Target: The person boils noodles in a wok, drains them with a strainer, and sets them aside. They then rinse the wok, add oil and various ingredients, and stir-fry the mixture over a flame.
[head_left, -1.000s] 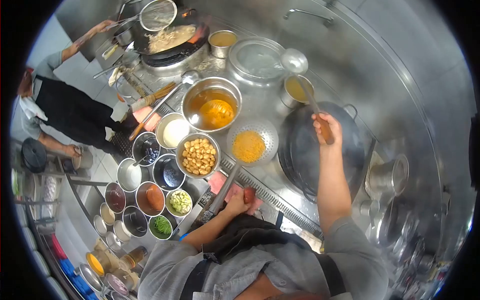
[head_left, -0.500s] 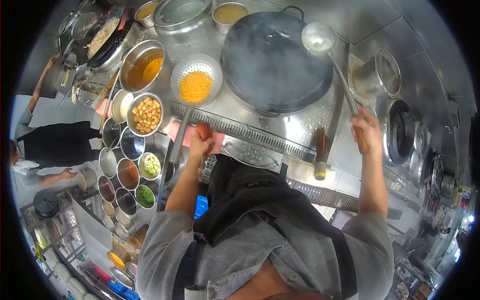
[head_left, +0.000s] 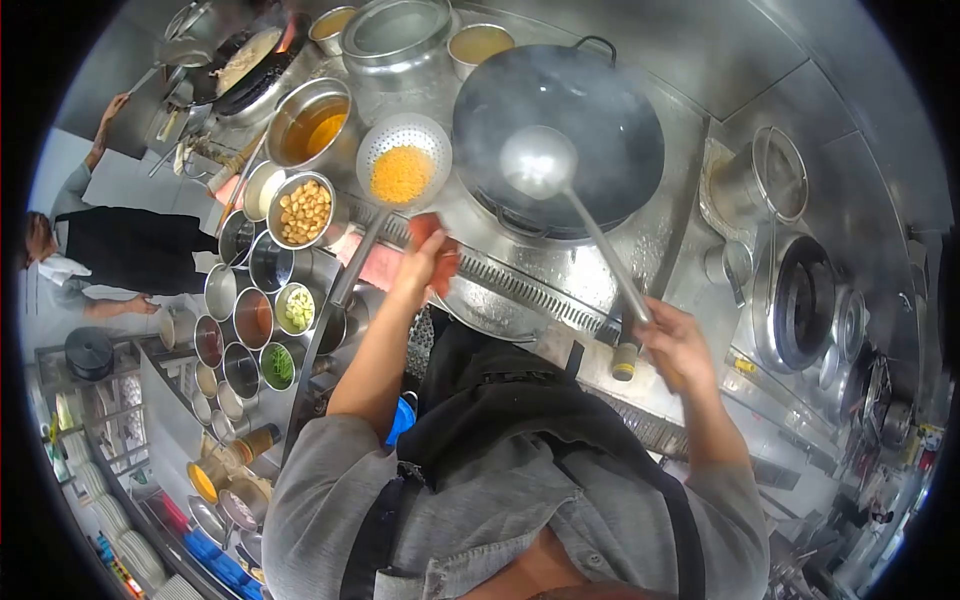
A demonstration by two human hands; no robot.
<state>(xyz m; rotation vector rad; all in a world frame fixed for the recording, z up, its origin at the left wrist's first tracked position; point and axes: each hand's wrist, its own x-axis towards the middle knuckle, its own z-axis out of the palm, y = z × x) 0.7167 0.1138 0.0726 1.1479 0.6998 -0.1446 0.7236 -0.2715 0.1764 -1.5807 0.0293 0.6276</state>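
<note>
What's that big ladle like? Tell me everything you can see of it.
The ladle looks metal: a round, shiny bowl joined to a long, straight grey shaft. The shaft slants back toward the wearer, into the grasp of the right hand, which hides part of the grip. The bowl shows against the dark wok; whether they touch, or whether the bowl holds anything, I can't tell.

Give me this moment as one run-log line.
left hand: holding red cloth | right hand: holding ladle | ladle bowl: over wok | wok: hazy
</note>
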